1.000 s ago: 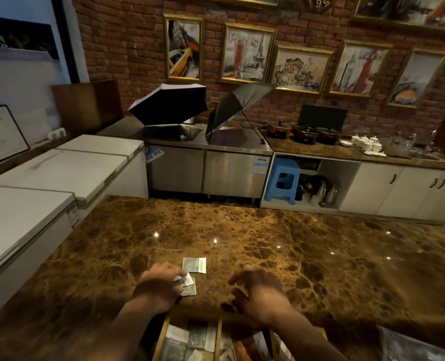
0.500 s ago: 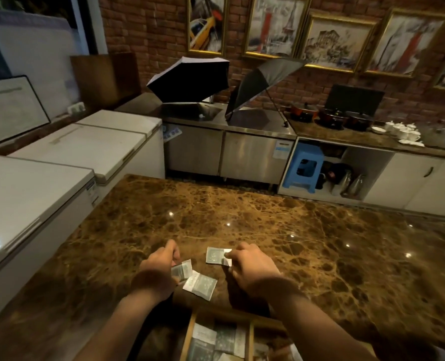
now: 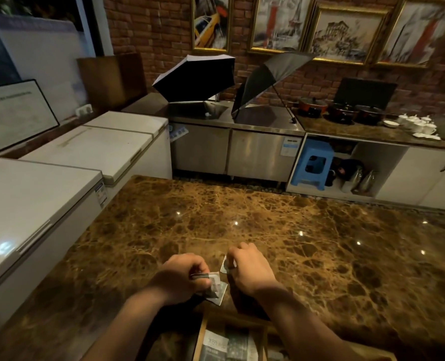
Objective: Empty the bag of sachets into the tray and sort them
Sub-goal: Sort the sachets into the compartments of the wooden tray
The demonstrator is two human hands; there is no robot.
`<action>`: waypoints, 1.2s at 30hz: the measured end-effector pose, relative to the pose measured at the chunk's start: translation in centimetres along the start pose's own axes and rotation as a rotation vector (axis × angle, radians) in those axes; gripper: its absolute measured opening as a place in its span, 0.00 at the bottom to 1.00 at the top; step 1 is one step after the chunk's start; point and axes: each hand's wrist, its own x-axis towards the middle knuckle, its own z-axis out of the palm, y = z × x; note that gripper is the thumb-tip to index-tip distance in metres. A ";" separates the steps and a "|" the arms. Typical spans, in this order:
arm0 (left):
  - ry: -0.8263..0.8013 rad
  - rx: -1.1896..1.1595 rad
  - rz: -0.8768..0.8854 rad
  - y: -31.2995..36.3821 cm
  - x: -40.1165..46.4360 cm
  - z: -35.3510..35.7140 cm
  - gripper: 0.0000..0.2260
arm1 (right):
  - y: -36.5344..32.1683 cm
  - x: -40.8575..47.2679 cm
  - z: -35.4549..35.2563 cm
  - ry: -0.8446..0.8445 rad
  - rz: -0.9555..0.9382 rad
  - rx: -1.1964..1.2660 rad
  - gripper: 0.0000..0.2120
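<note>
Landmark: wooden tray [image 3: 203, 332], divided into compartments, at the bottom edge of the view on the brown marble table [image 3: 268, 217].
Sachets in tray: flat pale packets [image 3: 225, 346] with grey printing lay in the compartment that showed; the print was too small to read.
Sachets beyond tray: small square packets, pale with a silvery sheen, just past the tray's far rim; one [image 3: 217, 293] lay flat on the table under the left hand.
Left hand: the left hand [image 3: 181, 278] was just beyond the tray's far-left corner, its fingers [image 3: 205, 281] closed on a thin sachet [image 3: 212, 277] held edge-on.
Right hand: the right hand [image 3: 252, 269] was just beyond the tray's far rim, fingers curled and pinching another sachet [image 3: 224, 267] by its corner.
Hidden or cut off: most of the tray ran out of view below; both forearms crossed it; its right compartments were dark and unclear.
Unclear: how many sachets the left hand held could not be told; the bag was out of view.
</note>
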 end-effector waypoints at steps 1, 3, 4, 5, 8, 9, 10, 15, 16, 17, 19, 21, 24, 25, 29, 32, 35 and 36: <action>-0.013 0.028 -0.001 -0.2 0.1 0.1 0.06 | -0.1 0.2 0.1 0.017 0.027 0.044 0.08; -0.025 0.080 -0.011 -0.8 0.3 0.2 0.07 | -0.2 0.3 0.3 0.034 0.079 0.129 0.09; -0.033 0.123 -0.014 -1.0 0.2 0.3 0.07 | -0.2 0.2 0.4 0.034 0.100 0.166 0.10; -0.038 0.182 -0.003 -1.1 0.2 0.4 0.08 | -0.1 0.1 0.4 0.033 0.115 0.201 0.11; -0.002 0.341 0.056 -1.0 0.3 0.6 0.10 | 0.9 -0.3 -0.3 0.045 0.134 0.315 0.12; 0.015 0.373 0.073 -0.8 0.4 0.6 0.11 | 1.4 -0.5 -0.6 0.059 0.143 0.346 0.13; 0.023 0.386 0.082 -0.6 0.5 0.5 0.12 | 1.9 -0.8 -1.0 0.073 0.155 0.368 0.13; 0.085 0.120 0.006 -0.3 1.2 0.1 0.15 | 3.8 -1.6 -3.0 0.182 0.174 0.479 0.15; 0.121 0.061 -0.021 -0.1 1.3 0.1 0.16 | 4.1 -1.8 -3.3 0.201 0.172 0.492 0.16; 0.154 0.004 -0.036 0.1 1.5 0.1 0.16 | 4.4 -2.1 -3.6 0.215 0.171 0.502 0.16; 0.176 -0.132 -0.047 1.2 1.4 0.2 0.17 | 5.0 -2.9 -4.1 0.227 0.175 0.511 0.17; 0.189 -0.258 -0.015 2.1 1.1 0.3 0.19 | 5.3 -3.6 -4.1 0.246 0.181 0.498 0.19; 0.204 -0.222 0.011 3.5 -0.5 0.5 0.23 | 5.5 -4.8 -3.7 0.252 0.196 0.461 0.21; 0.176 -0.178 0.013 4.1 -1.3 0.8 0.24 | 5.4 -5.4 -3.7 0.241 0.200 0.466 0.20; -0.003 -0.180 -0.075 5.6 -5.1 3.1 0.21 | 4.5 -7.8 -3.4 0.187 0.205 0.559 0.15; -0.063 -0.079 -0.116 5.5 -7.4 4.5 0.18 | 3.3 -9.2 -3.4 0.166 0.173 0.585 0.14; 0.010 0.107 -0.109 6.4 -9.0 4.7 0.17 | 2.5 -10.3 -4.2 0.143 0.125 0.578 0.15; 0.052 0.132 -0.095 7.0 -9.2 4.6 0.17 | 2.5 -10.7 -4.6 0.137 0.120 0.588 0.14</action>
